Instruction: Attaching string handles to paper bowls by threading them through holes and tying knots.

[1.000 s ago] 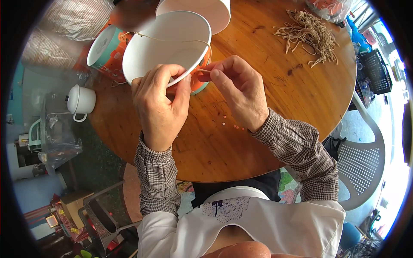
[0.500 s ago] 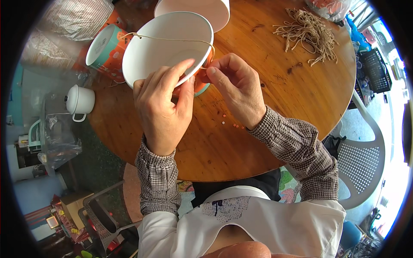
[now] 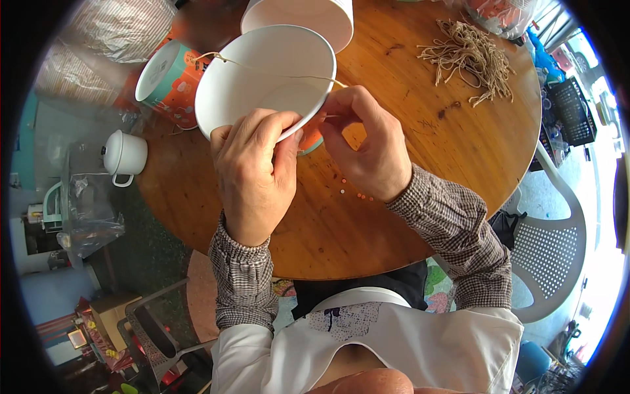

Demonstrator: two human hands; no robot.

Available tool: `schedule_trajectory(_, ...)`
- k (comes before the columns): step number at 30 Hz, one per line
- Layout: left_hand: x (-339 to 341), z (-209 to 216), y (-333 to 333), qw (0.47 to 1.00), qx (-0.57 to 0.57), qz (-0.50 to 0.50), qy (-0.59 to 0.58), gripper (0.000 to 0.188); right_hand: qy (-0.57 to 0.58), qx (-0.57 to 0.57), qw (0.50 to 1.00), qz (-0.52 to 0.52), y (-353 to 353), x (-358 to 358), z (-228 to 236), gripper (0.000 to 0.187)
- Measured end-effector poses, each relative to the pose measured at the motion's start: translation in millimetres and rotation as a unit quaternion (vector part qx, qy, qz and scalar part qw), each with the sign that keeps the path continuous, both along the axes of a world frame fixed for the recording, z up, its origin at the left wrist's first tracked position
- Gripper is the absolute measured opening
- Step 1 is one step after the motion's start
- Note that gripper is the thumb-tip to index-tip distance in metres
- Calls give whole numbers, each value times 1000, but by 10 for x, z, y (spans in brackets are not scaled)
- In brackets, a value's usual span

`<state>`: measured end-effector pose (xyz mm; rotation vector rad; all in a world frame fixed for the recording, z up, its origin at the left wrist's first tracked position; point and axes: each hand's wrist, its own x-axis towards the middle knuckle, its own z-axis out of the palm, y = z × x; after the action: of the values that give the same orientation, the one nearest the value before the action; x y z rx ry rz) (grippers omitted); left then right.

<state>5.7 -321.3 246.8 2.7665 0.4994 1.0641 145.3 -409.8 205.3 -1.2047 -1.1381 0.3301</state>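
Note:
A white-lined paper bucket, orange outside with a teal base, tilts with its mouth toward me. My left hand grips its near rim, fingers inside and thumb outside. A thin twine cord crosses the mouth from a knot at the far left rim to the right side. There my right hand is closed at the bucket's outer wall, fingertips pinched by the cord. Its fingers partly hide the cord's end and the spot where it meets the wall.
A heap of twine cords lies at the far right of the round wooden table. Small paper discs are scattered nearer me. Another printed bucket and a white lidded mug stand left; a white bucket stands behind.
The bucket has shifted slightly right and toward me, with my left hand on it. My right hand has moved against its right side, and the cord now runs straighter over the rim.

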Motion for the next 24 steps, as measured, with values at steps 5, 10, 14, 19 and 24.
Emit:
schedule_trajectory(5,-1,12,-14,998,-39,-6,-45,13,-270,74,945,-170,-32,218,114,22)
schedule_trajectory(10,-26,35,4,994,-85,-37,-53,11,-305,109,937,-130,-61,287,178,22)
schedule_trajectory(14,-42,36,28,988,-114,-47,-93,13,-341,100,931,-84,-52,220,179,19)
schedule_trajectory(19,71,22,38,988,-90,-47,-115,12,-361,74,926,-84,-82,137,213,22)
schedule_trajectory(24,120,46,-64,988,48,-46,-138,9,-284,48,955,-73,-92,66,218,17)
